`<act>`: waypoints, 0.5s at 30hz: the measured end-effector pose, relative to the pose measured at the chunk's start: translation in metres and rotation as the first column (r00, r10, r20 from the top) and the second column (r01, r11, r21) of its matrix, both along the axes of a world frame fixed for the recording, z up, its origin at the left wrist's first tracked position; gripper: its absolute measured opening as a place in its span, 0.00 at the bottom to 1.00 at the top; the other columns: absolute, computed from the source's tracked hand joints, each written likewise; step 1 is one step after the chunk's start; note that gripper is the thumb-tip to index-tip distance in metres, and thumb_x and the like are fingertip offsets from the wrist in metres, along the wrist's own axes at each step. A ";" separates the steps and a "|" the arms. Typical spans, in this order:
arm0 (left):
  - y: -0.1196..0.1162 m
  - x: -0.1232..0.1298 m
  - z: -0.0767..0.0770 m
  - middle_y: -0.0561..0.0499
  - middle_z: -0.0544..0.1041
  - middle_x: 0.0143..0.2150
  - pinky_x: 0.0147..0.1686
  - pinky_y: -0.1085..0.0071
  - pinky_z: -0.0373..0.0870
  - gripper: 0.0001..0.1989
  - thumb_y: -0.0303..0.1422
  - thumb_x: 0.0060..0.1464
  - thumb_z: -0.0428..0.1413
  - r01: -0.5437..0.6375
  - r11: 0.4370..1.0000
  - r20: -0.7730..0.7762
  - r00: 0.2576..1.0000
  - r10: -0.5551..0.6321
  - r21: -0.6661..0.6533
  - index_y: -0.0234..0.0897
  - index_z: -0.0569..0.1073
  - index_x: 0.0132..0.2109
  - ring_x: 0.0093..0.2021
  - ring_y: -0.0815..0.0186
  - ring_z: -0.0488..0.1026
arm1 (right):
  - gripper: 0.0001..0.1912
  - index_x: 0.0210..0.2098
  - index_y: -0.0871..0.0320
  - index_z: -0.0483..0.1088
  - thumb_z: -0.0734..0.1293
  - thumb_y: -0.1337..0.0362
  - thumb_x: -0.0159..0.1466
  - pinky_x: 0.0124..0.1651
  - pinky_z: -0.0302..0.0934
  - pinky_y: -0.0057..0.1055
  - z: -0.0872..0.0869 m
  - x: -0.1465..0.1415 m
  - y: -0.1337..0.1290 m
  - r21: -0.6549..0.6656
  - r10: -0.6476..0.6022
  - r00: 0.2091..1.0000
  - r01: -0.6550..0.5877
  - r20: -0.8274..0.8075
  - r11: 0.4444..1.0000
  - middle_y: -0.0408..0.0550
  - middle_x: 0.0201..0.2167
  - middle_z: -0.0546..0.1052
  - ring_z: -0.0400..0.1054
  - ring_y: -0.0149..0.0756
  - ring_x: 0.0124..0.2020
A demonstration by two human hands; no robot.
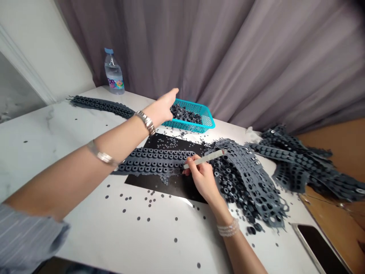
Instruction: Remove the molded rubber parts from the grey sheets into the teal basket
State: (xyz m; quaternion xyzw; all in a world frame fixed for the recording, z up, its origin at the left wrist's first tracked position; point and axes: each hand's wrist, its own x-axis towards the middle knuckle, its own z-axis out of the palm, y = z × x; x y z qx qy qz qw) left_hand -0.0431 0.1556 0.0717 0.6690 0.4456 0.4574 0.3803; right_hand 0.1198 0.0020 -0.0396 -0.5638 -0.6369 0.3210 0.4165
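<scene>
My left hand (165, 105) reaches over the left end of a turquoise plastic basket (209, 118), which holds many small dark rubber pieces (185, 114). Its visible fingers are spread apart, with no piece showing between them; the rest are hidden. My right hand (202, 175) is closed around a pale, pen-like tool (212, 156) that slants up to the right. It rests at the right end of a grey rubber strip (155, 160) with rows of ring-shaped pieces. That strip lies across a black mat (173, 187), partly behind my left forearm.
Right of the mat lie loose rubber rings (232, 186) and a perforated sheet (253, 175). More strips (308, 163) are heaped far right, near a phone (319, 243). A water bottle (114, 74) stands at the back left, near another strip (102, 105). Small dark discs dot the table (94, 224).
</scene>
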 end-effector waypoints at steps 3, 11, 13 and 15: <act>-0.032 -0.004 -0.013 0.43 0.75 0.49 0.44 0.64 0.71 0.14 0.37 0.57 0.53 -0.017 0.999 -0.020 1.000 0.017 -0.030 0.37 0.73 0.48 0.51 0.59 0.72 | 0.19 0.29 0.56 0.68 0.59 0.49 0.68 0.30 0.62 0.27 0.001 -0.004 -0.002 0.004 -0.029 0.999 0.029 -0.013 1.000 0.42 0.20 0.73 0.70 0.34 0.23; -0.119 -0.053 -0.081 0.48 0.78 0.41 0.43 0.64 0.67 0.11 0.31 0.55 0.53 0.387 0.919 -0.682 0.693 -0.236 0.075 0.41 0.78 0.42 0.42 0.61 0.73 | 0.17 0.28 0.55 0.67 0.60 0.52 0.68 0.29 0.62 0.27 0.007 -0.031 -0.010 0.025 -0.030 0.998 0.032 -0.063 0.999 0.41 0.21 0.72 0.69 0.32 0.23; -0.122 -0.054 -0.089 0.47 0.77 0.41 0.44 0.64 0.66 0.11 0.30 0.56 0.51 0.419 0.902 -0.724 0.652 -0.223 0.100 0.41 0.77 0.42 0.44 0.60 0.72 | 0.17 0.26 0.54 0.66 0.59 0.55 0.68 0.30 0.62 0.27 0.007 -0.036 -0.011 0.033 -0.022 1.000 0.022 -0.004 0.999 0.42 0.21 0.73 0.70 0.33 0.23; -0.123 -0.050 -0.091 0.47 0.75 0.40 0.43 0.63 0.66 0.10 0.30 0.56 0.51 0.443 0.890 -0.752 0.621 -0.221 0.104 0.40 0.76 0.41 0.43 0.60 0.71 | 0.16 0.25 0.54 0.65 0.59 0.56 0.68 0.30 0.61 0.28 0.007 -0.040 -0.011 0.039 -0.020 0.998 0.018 0.051 0.999 0.42 0.21 0.73 0.70 0.33 0.23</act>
